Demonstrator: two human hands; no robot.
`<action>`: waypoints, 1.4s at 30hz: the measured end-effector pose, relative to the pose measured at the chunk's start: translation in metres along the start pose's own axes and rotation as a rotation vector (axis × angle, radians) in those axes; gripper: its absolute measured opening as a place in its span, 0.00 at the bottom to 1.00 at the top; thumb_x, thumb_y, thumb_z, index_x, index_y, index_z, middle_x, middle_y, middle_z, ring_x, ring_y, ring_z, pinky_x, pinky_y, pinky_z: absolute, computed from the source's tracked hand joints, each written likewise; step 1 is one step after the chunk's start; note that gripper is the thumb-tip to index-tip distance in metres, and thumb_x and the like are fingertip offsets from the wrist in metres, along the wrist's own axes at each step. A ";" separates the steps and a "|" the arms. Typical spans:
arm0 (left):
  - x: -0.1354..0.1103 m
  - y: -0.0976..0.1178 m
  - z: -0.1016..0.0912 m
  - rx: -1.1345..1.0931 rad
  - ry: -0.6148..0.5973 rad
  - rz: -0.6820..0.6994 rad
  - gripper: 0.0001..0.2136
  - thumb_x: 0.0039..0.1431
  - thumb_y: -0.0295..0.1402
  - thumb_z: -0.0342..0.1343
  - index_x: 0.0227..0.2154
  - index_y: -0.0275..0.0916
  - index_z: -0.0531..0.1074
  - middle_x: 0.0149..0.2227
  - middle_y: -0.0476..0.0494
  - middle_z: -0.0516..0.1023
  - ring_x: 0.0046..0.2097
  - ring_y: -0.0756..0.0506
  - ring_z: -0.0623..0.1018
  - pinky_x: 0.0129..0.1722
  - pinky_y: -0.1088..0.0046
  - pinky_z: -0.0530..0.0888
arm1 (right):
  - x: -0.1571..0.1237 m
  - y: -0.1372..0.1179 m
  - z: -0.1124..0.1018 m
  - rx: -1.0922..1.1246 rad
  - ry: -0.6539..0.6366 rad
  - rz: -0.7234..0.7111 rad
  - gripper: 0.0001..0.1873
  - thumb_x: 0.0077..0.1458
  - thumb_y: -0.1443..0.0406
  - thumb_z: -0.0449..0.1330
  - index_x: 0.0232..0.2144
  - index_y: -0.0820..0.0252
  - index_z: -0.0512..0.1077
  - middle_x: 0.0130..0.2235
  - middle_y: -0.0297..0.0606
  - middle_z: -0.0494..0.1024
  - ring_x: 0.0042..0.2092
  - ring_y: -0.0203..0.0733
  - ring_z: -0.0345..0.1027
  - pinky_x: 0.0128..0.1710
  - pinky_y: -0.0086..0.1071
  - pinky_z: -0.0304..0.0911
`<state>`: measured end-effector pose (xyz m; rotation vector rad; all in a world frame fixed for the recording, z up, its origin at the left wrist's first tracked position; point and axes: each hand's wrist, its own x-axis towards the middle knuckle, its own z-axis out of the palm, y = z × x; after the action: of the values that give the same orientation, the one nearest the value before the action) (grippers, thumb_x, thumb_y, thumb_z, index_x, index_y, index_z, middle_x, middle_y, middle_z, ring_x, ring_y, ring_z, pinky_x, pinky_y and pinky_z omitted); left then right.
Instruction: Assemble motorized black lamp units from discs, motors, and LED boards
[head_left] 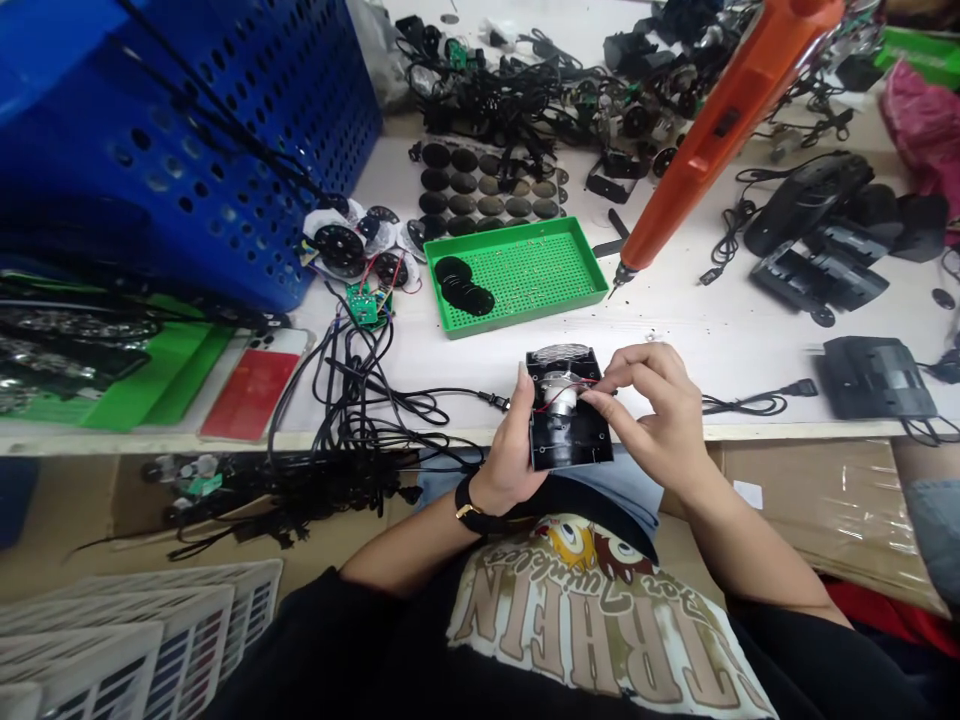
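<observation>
Black casing (581,448), open face up, held at the near edge of the bench (697,310). Left hand (510,445) grip: clasping casing's left side, thumb along the rim. Right hand (656,405) grip: thumb and fingertips pinching red wire (587,381) by the white cylinder (562,402) inside. Tangled black cables (352,375) off left. Beyond: green tray (525,275), stack of black discs (465,287) in its left part. Orange screwdriver (712,145) points down just beside tray's right end. Heap of cords and parts (495,105) farthest back.
</observation>
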<state>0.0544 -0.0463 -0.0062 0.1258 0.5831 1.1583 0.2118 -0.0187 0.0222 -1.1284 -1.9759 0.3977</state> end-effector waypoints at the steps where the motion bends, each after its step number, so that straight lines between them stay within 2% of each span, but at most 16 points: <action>1: 0.000 0.001 0.000 0.016 -0.007 -0.005 0.29 0.66 0.56 0.57 0.59 0.38 0.75 0.55 0.39 0.83 0.64 0.32 0.76 0.65 0.54 0.71 | 0.002 0.000 0.000 0.005 0.000 -0.016 0.04 0.64 0.64 0.65 0.34 0.52 0.73 0.40 0.37 0.76 0.43 0.47 0.70 0.46 0.45 0.66; 7: 0.001 0.009 0.000 0.052 -0.024 -0.021 0.27 0.68 0.55 0.55 0.55 0.36 0.78 0.52 0.38 0.84 0.62 0.33 0.77 0.63 0.57 0.72 | 0.020 0.002 -0.009 0.105 -0.136 0.014 0.05 0.65 0.66 0.61 0.34 0.53 0.71 0.44 0.39 0.77 0.48 0.48 0.71 0.50 0.45 0.67; 12: 0.003 0.011 0.004 0.070 0.016 -0.052 0.27 0.69 0.54 0.53 0.55 0.36 0.77 0.50 0.39 0.85 0.60 0.34 0.79 0.62 0.58 0.73 | 0.026 0.006 -0.007 0.207 -0.274 0.057 0.06 0.63 0.67 0.61 0.33 0.55 0.70 0.46 0.39 0.76 0.48 0.47 0.72 0.50 0.44 0.68; 20: 0.005 0.012 0.008 0.068 0.012 -0.044 0.27 0.70 0.54 0.52 0.54 0.35 0.78 0.49 0.38 0.85 0.58 0.35 0.80 0.61 0.58 0.74 | 0.023 0.009 -0.004 0.216 -0.195 0.066 0.06 0.64 0.68 0.60 0.33 0.55 0.70 0.45 0.39 0.76 0.48 0.47 0.71 0.50 0.43 0.68; 24: 0.007 0.012 0.010 0.074 0.031 -0.034 0.26 0.71 0.54 0.51 0.53 0.35 0.78 0.50 0.38 0.85 0.58 0.36 0.80 0.62 0.60 0.73 | 0.024 0.008 -0.004 0.191 -0.200 0.050 0.06 0.64 0.69 0.60 0.33 0.55 0.69 0.45 0.40 0.76 0.48 0.47 0.72 0.50 0.43 0.68; 31: 0.009 0.013 0.010 0.039 0.076 -0.077 0.27 0.73 0.53 0.47 0.57 0.35 0.76 0.52 0.39 0.84 0.59 0.36 0.80 0.62 0.58 0.74 | 0.025 0.008 -0.002 0.174 -0.199 0.031 0.07 0.64 0.69 0.59 0.33 0.54 0.67 0.45 0.40 0.76 0.48 0.48 0.71 0.50 0.43 0.67; 36: 0.011 0.014 0.004 0.057 0.058 -0.061 0.23 0.72 0.50 0.51 0.50 0.36 0.79 0.48 0.42 0.86 0.55 0.38 0.82 0.59 0.62 0.75 | 0.026 0.007 -0.001 0.170 -0.232 0.047 0.07 0.64 0.69 0.57 0.32 0.55 0.66 0.45 0.41 0.76 0.47 0.49 0.70 0.49 0.44 0.66; 42: 0.012 0.016 0.005 0.114 0.119 -0.035 0.20 0.71 0.48 0.54 0.46 0.35 0.79 0.42 0.43 0.86 0.50 0.42 0.83 0.54 0.67 0.77 | 0.030 0.007 -0.003 0.186 -0.283 0.061 0.08 0.64 0.71 0.56 0.32 0.56 0.65 0.46 0.43 0.75 0.49 0.49 0.68 0.51 0.44 0.65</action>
<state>0.0466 -0.0277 -0.0004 0.1442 0.7538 1.1038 0.2096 0.0091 0.0346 -1.0607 -2.0971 0.7937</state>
